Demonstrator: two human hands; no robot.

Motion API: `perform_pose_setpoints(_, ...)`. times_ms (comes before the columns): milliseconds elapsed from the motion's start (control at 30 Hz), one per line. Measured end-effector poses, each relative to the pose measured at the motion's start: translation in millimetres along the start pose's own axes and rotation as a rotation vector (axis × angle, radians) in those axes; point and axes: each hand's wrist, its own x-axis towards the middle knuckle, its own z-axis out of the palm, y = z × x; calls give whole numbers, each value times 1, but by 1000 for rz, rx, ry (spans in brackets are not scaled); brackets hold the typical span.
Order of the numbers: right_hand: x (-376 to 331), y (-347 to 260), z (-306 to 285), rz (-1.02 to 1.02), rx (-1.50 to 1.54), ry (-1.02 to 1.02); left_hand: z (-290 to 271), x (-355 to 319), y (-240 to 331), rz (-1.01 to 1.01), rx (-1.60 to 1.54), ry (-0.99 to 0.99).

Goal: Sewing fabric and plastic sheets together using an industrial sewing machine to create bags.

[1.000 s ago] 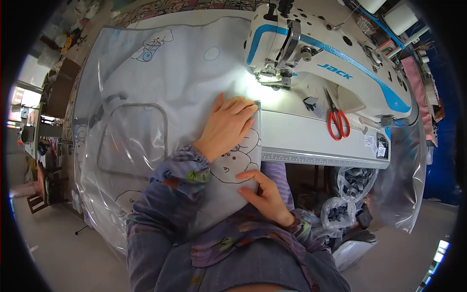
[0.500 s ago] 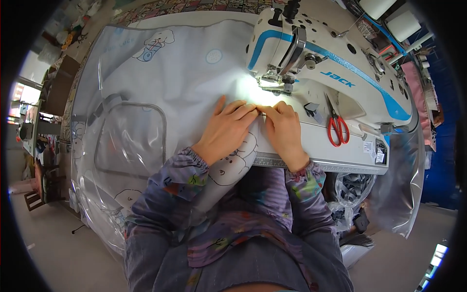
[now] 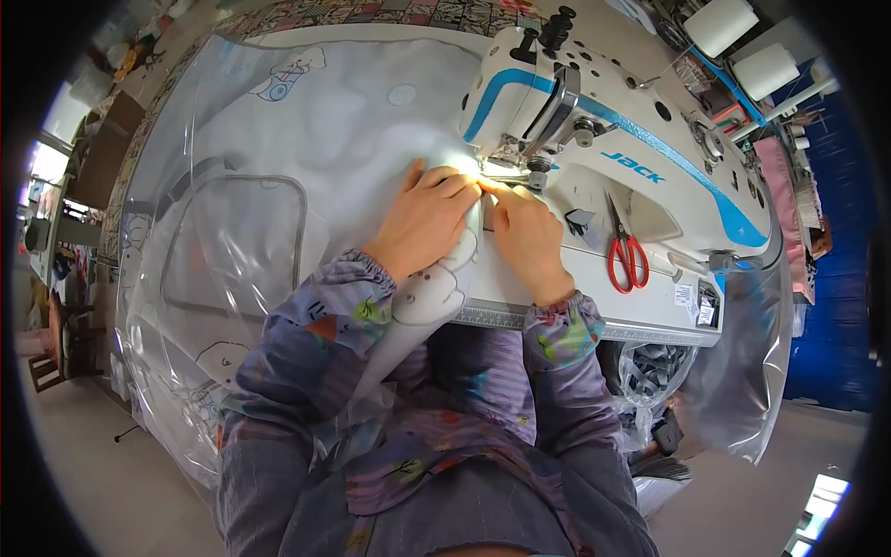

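A white and blue sewing machine (image 3: 631, 148) stands on the table, its needle area lit brightly. My left hand (image 3: 422, 218) lies flat on a pale printed fabric sheet (image 3: 362, 121) under clear plastic, fingertips at the presser foot (image 3: 509, 169). My right hand (image 3: 527, 237) presses the fabric edge just right of the left hand, fingers pinched close to the needle. A folded strip of the fabric with a cartoon print (image 3: 432, 292) hangs from under my hands toward my lap.
Red-handled scissors (image 3: 626, 252) lie on the machine bed to the right of my right hand. Clear plastic sheeting (image 3: 204, 260) drapes over the table's left side. White thread cones (image 3: 742, 42) stand at the back right. A bag of scraps (image 3: 640, 367) hangs under the table.
My right hand came up from the fabric's near edge to the needle area beside the left hand. Both hands then moved slightly closer to the presser foot.
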Motion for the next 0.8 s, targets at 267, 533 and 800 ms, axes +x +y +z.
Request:
perform_pose_setpoints(267, -26, 4, -17, 34, 292, 116, 12, 12, -11, 59, 71, 28)
perform_pose_setpoints(533, -139, 163, -112, 645, -50, 791, 14, 22, -14, 76, 62, 13)
perform_pose_setpoints(800, -152, 212, -135, 590, -259, 686, -7, 15, -5, 90, 6, 129)
